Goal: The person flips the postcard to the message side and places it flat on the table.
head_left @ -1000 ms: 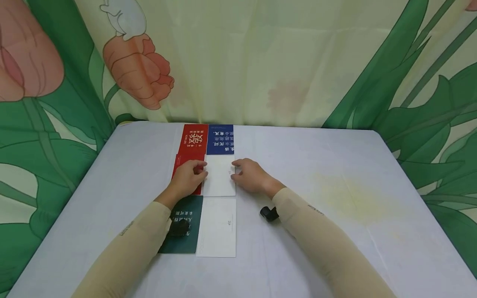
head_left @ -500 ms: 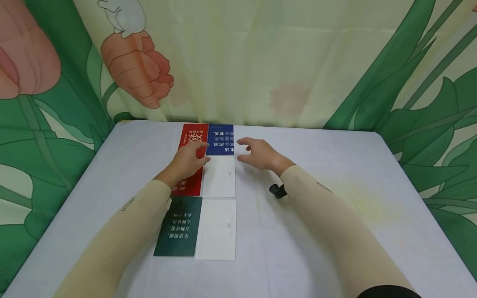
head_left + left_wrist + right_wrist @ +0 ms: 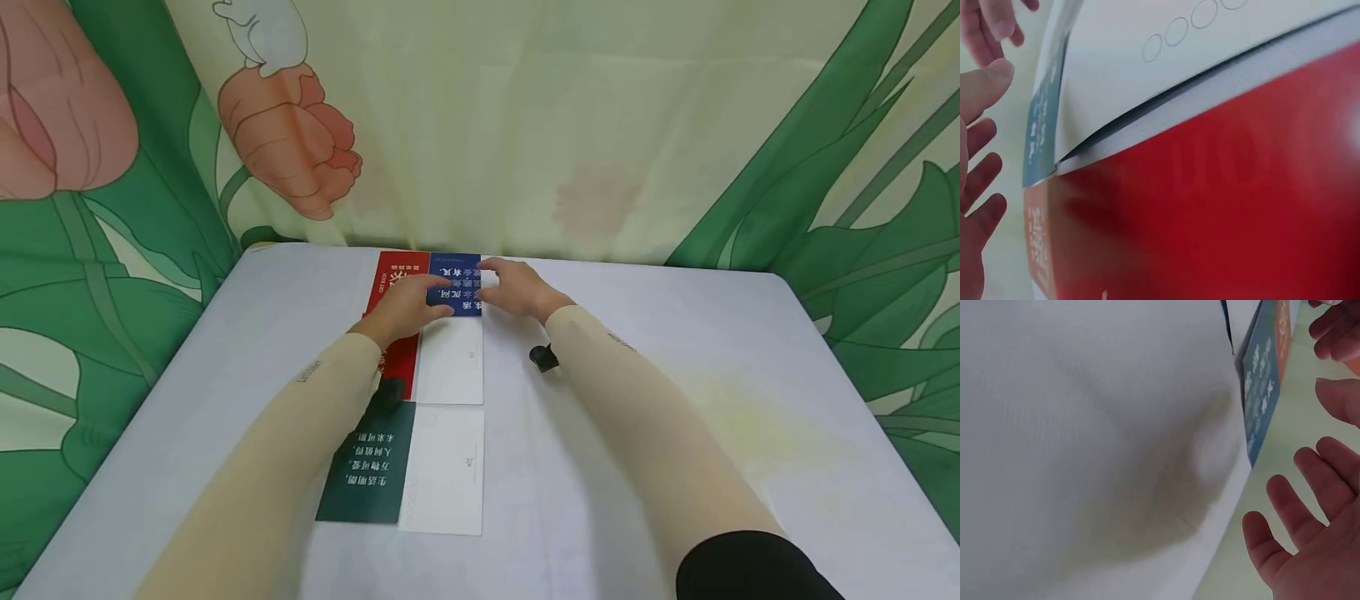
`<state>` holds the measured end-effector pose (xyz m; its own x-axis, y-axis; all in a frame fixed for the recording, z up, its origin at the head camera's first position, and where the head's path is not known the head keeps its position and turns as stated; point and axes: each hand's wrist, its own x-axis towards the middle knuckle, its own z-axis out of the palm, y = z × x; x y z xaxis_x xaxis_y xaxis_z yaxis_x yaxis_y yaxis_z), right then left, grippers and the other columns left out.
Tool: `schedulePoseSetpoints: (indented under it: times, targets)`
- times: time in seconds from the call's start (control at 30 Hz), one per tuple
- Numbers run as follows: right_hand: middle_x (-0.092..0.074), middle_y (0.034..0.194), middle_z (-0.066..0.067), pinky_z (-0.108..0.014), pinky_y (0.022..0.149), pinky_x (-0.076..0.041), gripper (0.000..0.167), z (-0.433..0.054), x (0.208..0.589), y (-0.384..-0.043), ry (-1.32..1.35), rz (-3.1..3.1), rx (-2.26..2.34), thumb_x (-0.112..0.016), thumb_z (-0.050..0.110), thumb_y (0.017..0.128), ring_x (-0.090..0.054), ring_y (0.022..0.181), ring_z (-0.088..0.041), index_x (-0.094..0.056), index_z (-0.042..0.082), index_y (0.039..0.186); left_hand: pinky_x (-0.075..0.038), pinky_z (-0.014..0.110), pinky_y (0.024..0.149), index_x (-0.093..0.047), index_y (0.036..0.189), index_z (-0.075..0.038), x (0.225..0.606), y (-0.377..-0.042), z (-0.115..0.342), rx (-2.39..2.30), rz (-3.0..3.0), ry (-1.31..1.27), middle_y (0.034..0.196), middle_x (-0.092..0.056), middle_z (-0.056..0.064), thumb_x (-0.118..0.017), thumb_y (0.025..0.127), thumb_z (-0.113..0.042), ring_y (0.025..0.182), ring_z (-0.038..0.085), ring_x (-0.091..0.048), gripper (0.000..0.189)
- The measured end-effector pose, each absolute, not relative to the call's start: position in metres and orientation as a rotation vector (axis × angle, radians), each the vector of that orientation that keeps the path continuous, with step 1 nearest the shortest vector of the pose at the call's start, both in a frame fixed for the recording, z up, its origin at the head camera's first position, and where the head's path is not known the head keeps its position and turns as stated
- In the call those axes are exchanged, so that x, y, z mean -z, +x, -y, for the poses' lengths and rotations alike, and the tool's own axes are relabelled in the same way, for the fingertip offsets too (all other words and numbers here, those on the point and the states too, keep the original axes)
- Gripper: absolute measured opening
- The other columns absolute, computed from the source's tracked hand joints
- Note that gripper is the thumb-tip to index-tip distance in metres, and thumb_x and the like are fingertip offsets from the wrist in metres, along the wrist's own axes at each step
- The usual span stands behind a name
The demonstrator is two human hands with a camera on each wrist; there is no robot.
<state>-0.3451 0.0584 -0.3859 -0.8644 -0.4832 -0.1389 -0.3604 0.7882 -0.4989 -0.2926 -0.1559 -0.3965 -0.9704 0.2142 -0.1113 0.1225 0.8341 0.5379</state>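
Observation:
Postcards lie in two columns on the white tabletop. A blue card point(image 3: 465, 287) with white characters is at the back, beside a red card point(image 3: 401, 263). My left hand point(image 3: 405, 308) is over the red cards, fingertips at the blue card's left side. At that card's right edge is my right hand point(image 3: 519, 288), thumb and fingers apart. Both hands have loosely spread fingers and hold nothing. In front of the blue card lies a white card point(image 3: 452, 362), with another red card point(image 3: 402, 367) to its left, partly hidden by my left arm.
Nearest me are a green card point(image 3: 375, 467) with white characters and a second white card point(image 3: 442, 471). Behind the far edge of the table point(image 3: 637, 433) hangs a curtain point(image 3: 487, 125) printed with flowers and leaves. A small black device point(image 3: 543, 358) sits at my right wrist.
Both hands have moved from the sides of the middle white card to the back, on either side of the blue card. The cards lie in the same arrangement.

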Motion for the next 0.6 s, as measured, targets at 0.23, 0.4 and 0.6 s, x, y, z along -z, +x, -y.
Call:
schedulePoseSetpoints:
  times: [0.23,0.4,0.6]
  targets:
    - [-0.041,0.155,-0.009,-0.045,0.117,-0.027,0.058,-0.047,0.398,-0.353,-0.607,-2.679,0.696,-0.055,0.033,0.097,-0.035,0.143,-0.03,-0.044,0.014,0.151,-0.042,0.05,0.106,-0.051,0.148,-0.02,0.407,-0.3,0.154,-0.816,-2.83,0.216,0.148,-0.05,0.009,-0.076,0.09,-0.032,0.136,0.031,-0.044,0.064]
    - [-0.041,0.156,-0.008,-0.043,0.119,-0.023,0.057,-0.045,0.404,-0.356,-0.601,-2.667,0.693,-0.056,0.033,0.098,-0.031,0.145,-0.028,-0.045,0.016,0.151,-0.043,0.049,0.106,-0.051,0.148,-0.019,0.41,-0.305,0.152,-0.814,-2.821,0.213,0.148,-0.05,0.008,-0.076,0.089,-0.034,0.136,0.031,-0.044,0.066]
    - [-0.041,0.156,-0.008,-0.043,0.119,-0.021,0.056,-0.044,0.407,-0.357,-0.58,-2.639,0.701,-0.055,0.034,0.1,-0.029,0.147,-0.027,-0.044,0.016,0.152,-0.042,0.047,0.108,-0.049,0.149,-0.018,0.413,-0.306,0.15,-0.819,-2.801,0.232,0.151,-0.047,0.009,-0.075,0.091,-0.033,0.139,0.031,-0.041,0.066]
